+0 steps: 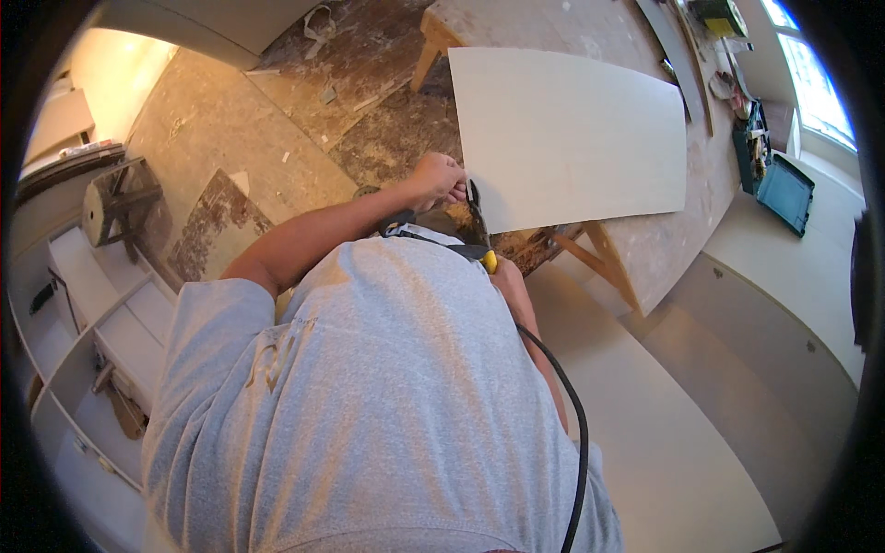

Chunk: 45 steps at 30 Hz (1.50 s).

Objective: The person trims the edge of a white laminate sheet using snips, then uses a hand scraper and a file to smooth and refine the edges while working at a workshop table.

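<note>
A white rectangular panel (572, 143) lies flat on the worktable, its left edge overhanging toward me. My left hand (440, 181) is at that edge, fingers curled together against it; whatever they pinch is too small to make out. Lower down by the near left corner, my right hand (507, 275) is closed around a dark tool with a yellow part (489, 262). Most of the tool is hidden by my hand and shirt. A black cable (578, 415) runs past my right forearm. Something dark and narrow (476, 205) lies along the panel edge between the hands.
The worktable (664, 253) stands on wooden legs (599, 258). Long strips (668, 55) and an open teal toolbox (784, 194) sit at the right. White shelving (92, 323) with tools and a round stool (115, 203) are at the left. Scraps lie on the stained floor (258, 129).
</note>
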Motion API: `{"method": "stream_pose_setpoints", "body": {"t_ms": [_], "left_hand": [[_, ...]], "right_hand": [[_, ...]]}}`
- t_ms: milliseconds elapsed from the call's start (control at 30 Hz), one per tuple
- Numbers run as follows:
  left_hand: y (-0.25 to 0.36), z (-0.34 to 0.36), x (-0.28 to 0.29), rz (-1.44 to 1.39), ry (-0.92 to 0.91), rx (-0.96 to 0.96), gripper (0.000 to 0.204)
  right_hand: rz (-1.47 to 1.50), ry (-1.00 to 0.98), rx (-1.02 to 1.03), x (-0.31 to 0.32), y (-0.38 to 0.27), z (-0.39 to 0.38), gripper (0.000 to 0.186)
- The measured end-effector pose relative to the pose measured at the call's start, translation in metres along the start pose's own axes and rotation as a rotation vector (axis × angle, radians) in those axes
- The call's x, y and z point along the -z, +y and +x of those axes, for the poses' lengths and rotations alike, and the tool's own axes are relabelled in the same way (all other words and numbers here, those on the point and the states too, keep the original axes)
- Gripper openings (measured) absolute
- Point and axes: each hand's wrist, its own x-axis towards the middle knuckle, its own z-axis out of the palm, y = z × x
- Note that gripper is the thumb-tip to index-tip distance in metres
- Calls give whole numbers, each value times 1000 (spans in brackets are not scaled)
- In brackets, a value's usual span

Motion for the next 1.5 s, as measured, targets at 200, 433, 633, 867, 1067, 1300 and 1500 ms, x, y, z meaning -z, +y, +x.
{"method": "stream_pose_setpoints", "body": {"t_ms": [200, 433, 633, 867, 1067, 1300, 1500], "left_hand": [[-1, 1, 1, -15, 10, -7, 19], [-7, 4, 2, -53, 3, -26, 19], [-7, 8, 3, -59, -13, -33, 18], [-4, 6, 3, -72, -17, -14, 18], [-2, 5, 4, -45, -18, 13, 18], [6, -2, 4, -49, -32, 27, 18], [2, -22, 1, -30, -385, 341, 24]], "right_hand": [[93, -43, 50, -4, 11, 10, 49], [212, -94, 62, -14, 36, 21, 49], [197, -69, 47, -18, 34, 21, 50], [104, 9, 99, -11, 17, 13, 50], [-86, 19, 81, -5, 7, 11, 52], [-89, 21, 0, 5, -9, 9, 52], [221, -97, -9, 6, -14, 16, 38]]}}
